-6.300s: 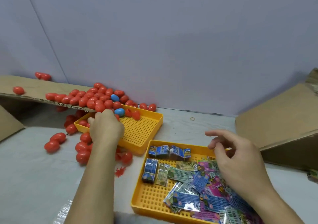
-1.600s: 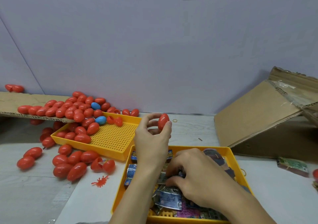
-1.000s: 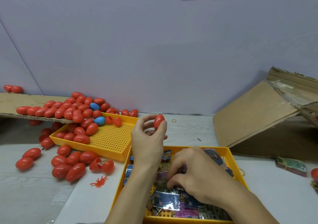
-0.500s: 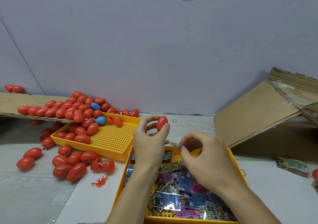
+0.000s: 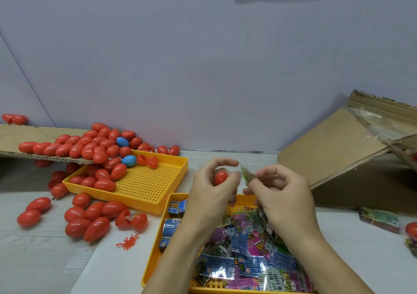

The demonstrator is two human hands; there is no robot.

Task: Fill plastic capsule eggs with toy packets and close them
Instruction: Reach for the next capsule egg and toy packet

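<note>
- A pale grey tabletop (image 5: pixel 338 260) is backed by a plain lilac wall (image 5: pixel 203 68).
- A red plastic capsule egg (image 5: pixel 220 177) is gripped by the left hand (image 5: pixel 212 192); a small green toy packet (image 5: pixel 247 176) is pinched by the right hand (image 5: pixel 282 199), just beside the egg.

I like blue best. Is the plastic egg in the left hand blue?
No, the small plastic egg that the left hand holds is red; two blue plastic eggs lie back in the pile.

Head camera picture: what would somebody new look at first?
Probably the big spill of red eggs at the left, tumbling off a cardboard flap into a yellow tray, with two blue eggs among them. In the middle, the left hand holds one red egg while the right hand pinches a toy packet beside it, above a second yellow tray full of colourful packets.
</note>
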